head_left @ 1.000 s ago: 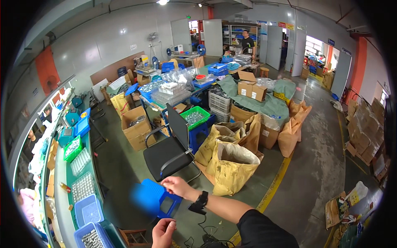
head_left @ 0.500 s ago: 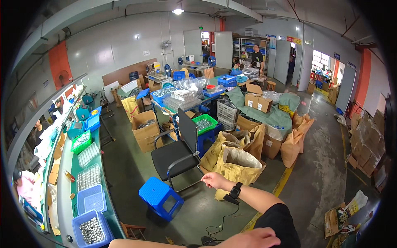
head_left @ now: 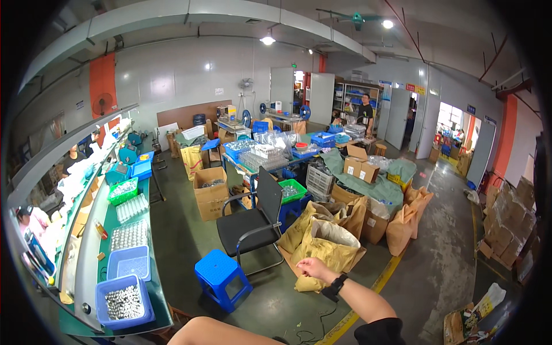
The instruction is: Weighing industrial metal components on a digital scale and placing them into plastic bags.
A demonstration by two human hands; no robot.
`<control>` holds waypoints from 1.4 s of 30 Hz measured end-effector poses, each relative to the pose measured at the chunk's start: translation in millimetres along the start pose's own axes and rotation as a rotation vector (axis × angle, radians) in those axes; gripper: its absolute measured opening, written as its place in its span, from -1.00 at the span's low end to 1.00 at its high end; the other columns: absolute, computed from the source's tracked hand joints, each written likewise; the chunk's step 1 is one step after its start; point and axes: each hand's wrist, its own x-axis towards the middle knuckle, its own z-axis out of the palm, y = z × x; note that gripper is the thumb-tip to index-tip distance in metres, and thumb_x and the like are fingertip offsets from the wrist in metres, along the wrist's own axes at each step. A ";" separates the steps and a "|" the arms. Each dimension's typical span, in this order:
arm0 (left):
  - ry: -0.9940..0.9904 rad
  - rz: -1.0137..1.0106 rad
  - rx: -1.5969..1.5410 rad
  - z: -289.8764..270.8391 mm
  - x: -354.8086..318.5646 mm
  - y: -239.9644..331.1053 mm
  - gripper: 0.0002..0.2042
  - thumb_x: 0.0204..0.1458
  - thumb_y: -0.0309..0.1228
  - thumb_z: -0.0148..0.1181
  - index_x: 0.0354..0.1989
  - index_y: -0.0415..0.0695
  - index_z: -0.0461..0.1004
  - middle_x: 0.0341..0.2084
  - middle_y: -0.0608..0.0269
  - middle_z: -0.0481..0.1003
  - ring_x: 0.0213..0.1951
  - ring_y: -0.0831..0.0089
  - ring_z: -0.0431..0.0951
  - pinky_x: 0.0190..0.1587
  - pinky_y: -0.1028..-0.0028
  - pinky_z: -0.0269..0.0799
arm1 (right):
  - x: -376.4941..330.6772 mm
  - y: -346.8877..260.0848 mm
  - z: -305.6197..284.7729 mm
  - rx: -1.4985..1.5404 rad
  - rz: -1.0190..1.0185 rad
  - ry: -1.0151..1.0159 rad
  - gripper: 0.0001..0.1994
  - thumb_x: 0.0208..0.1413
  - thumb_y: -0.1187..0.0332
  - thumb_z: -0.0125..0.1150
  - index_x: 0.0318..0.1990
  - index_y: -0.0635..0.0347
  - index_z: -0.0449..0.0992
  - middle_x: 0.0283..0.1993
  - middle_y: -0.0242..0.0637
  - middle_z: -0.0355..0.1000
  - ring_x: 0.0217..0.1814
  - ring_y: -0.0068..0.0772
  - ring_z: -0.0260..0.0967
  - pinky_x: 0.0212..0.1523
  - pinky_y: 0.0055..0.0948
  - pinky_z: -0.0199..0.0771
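Note:
My right hand (head_left: 315, 268), with a black watch (head_left: 333, 286) on its wrist, is held out at mid-frame. Its fingers are curled together; whether anything small is between them I cannot make out. Behind it in the picture stands an open yellow paper sack (head_left: 322, 247) with a pale liner; I cannot tell whether they touch. Of my left arm only the forearm (head_left: 221, 330) shows at the lower edge; its hand lies outside the picture. A blue plastic stool (head_left: 221, 270) and a black office chair (head_left: 247, 230) stand to the left of my right hand.
A long green workbench (head_left: 158, 282) on the left carries blue bins (head_left: 129, 263) and trays of small metal parts. Cartons (head_left: 210, 201), brown sacks (head_left: 405, 224) and a loaded table (head_left: 244, 172) fill the middle. Black cable (head_left: 322, 325) lies on the floor. A person (head_left: 365, 112) stands far back.
The view has shifted, so the room sits lower and more to the right. My left hand has dropped out of the picture. My right hand stays held out, fingers curled.

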 end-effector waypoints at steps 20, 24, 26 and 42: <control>0.258 -0.283 0.106 -24.2 -56.0 57.5 -0.84 0.21 -0.39 0.09 -0.35 -0.22 0.41 -0.49 0.18 0.45 -0.43 0.37 0.46 -0.38 0.44 0.35 | 93.1 -51.4 236.1 -0.177 0.016 -0.724 -0.80 0.22 0.23 0.14 -0.23 0.15 0.57 -0.43 -0.43 0.47 -0.46 -0.64 0.37 -0.41 -0.61 0.42; 0.435 -0.192 0.118 -19.1 -85.0 77.3 -0.84 0.20 -0.38 0.11 -0.35 -0.22 0.42 -0.46 0.21 0.47 -0.40 0.41 0.47 -0.36 0.45 0.36 | 73.6 -61.5 271.0 -0.420 0.068 -0.859 -0.79 0.23 0.21 0.15 -0.19 0.13 0.58 -0.43 -0.45 0.46 -0.45 -0.66 0.36 -0.40 -0.62 0.40; 0.529 -0.136 0.106 -11.5 -111.6 90.5 -0.83 0.20 -0.38 0.12 -0.34 -0.23 0.43 -0.44 0.23 0.49 -0.39 0.43 0.49 -0.35 0.46 0.36 | 52.9 -56.9 280.9 -0.406 0.018 -0.909 -0.80 0.23 0.21 0.15 -0.19 0.09 0.59 -0.42 -0.43 0.47 -0.48 -0.65 0.36 -0.46 -0.62 0.40; 1.440 -1.100 0.438 264.7 -341.8 90.1 -0.89 0.15 -0.44 0.15 -0.35 -0.23 0.44 -0.57 0.34 0.46 -0.41 0.46 0.49 -0.33 0.52 0.34 | -167.6 -267.3 472.6 -0.178 -1.003 -1.409 -0.86 0.08 0.35 0.16 -0.27 0.21 0.51 -0.39 -0.06 0.49 -0.32 -0.09 0.48 -0.31 -0.24 0.43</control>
